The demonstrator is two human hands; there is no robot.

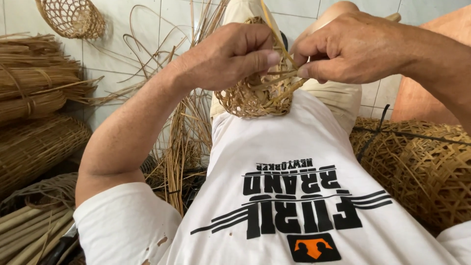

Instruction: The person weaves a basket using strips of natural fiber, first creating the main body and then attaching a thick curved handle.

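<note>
Propped on the lap against the white shirt, above the bent knees — a small half-woven basket, mouth tipped toward the chest so the open rim faces the fingers. Held there, it seems, to keep both hands free of its weight and the working edge close under the eyes.

Left hand closed over the top of the basket, thumb pressed flat along a strip at the rim — probably a clamp, to stop the weave springing loose. Right hand closed too, fingertips pinched on the end of that same pale strip just beside the left thumb, drawn taut across the rim. Hands nearly touching, only the strip between them.

Basket itself: golden-tan, open lattice of thin flat slats, rounded bottom bulging down toward the shirt, several loose ends poking up past the left hand, unfinished at the rim.

Around: bundled reeds stacked at the left, loose canes fanned against the tiled wall, a finished openwork basket hung high on it, and a large woven basket lying at the right, near the hip.
</note>
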